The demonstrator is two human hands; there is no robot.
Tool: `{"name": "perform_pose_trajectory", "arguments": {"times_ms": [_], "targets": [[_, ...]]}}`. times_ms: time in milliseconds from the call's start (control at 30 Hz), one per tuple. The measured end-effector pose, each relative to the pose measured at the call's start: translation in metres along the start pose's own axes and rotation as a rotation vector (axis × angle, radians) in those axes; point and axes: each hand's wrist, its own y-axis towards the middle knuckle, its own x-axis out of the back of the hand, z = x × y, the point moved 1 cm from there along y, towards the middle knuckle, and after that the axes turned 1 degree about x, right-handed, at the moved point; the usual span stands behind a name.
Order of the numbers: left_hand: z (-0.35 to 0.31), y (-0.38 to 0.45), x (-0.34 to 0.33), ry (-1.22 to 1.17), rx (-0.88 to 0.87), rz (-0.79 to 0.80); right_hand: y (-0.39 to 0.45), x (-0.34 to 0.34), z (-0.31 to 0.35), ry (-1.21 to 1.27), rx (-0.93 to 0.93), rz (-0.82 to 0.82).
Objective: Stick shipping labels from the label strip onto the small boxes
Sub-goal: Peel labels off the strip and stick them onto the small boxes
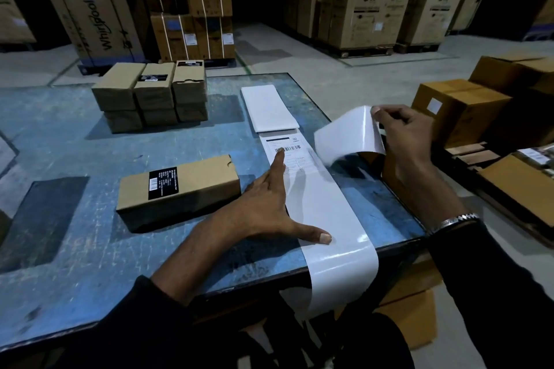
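Note:
A long white label strip (326, 213) runs down the right side of the blue table (75, 263) and hangs over its front edge. My left hand (269, 204) presses flat on the strip, index fingertip on a printed label (287, 153) with a barcode. My right hand (401, 135) pinches the corner of a peeled white label (350, 138), lifted and curled above the strip. A small brown box (180, 189) with a black sticker lies left of the strip, close to my left hand.
Several small brown boxes (150, 96) are stacked at the table's far side. A folded white stack of the strip (269, 108) lies beyond the printed label. Larger cartons (461, 111) sit off the table's right edge. Big appliance cartons (368, 12) stand on pallets behind.

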Motion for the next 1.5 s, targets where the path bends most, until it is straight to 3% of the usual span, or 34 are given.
{"name": "perform_pose_trajectory", "arguments": {"times_ms": [100,300,367,467,533,700,800,900,1000,1300,1400,1500], "targets": [[0.001,0.001,0.0,-0.009,0.007,-0.012,-0.002,0.002,0.016,0.028,0.063,-0.097],[-0.004,-0.007,0.001,-0.194,-0.045,-0.078,-0.037,-0.017,0.054,-0.042,0.275,0.112],[-0.012,-0.012,0.006,-0.489,-0.077,-0.128,-0.058,-0.023,0.07,-0.106,0.377,0.141],[-0.024,-0.032,0.023,-1.123,-0.04,-0.316,-0.095,-0.025,0.093,-0.17,0.558,0.205],[-0.021,-0.052,0.041,-1.362,-0.028,-0.324,-0.119,-0.026,0.104,-0.192,0.722,0.238],[0.004,-0.096,0.083,-1.483,-0.01,-0.224,-0.168,-0.035,0.125,-0.183,0.961,0.292],[0.019,-0.102,0.097,-1.397,0.115,-0.395,-0.187,-0.048,0.125,-0.173,1.012,0.298],[0.033,-0.107,0.104,-1.255,0.156,-0.562,-0.203,-0.062,0.12,-0.167,1.032,0.303],[0.043,-0.113,0.111,-1.14,0.152,-0.585,-0.216,-0.074,0.113,-0.177,1.025,0.328],[0.067,-0.098,0.131,-1.178,-0.002,-0.682,-0.233,-0.093,0.102,-0.295,0.921,0.4],[0.067,-0.082,0.139,-1.237,-0.033,-0.623,-0.233,-0.093,0.104,-0.295,0.79,0.459],[0.072,-0.069,0.143,-1.331,-0.054,-0.593,-0.231,-0.089,0.101,-0.201,0.529,0.5]]}}
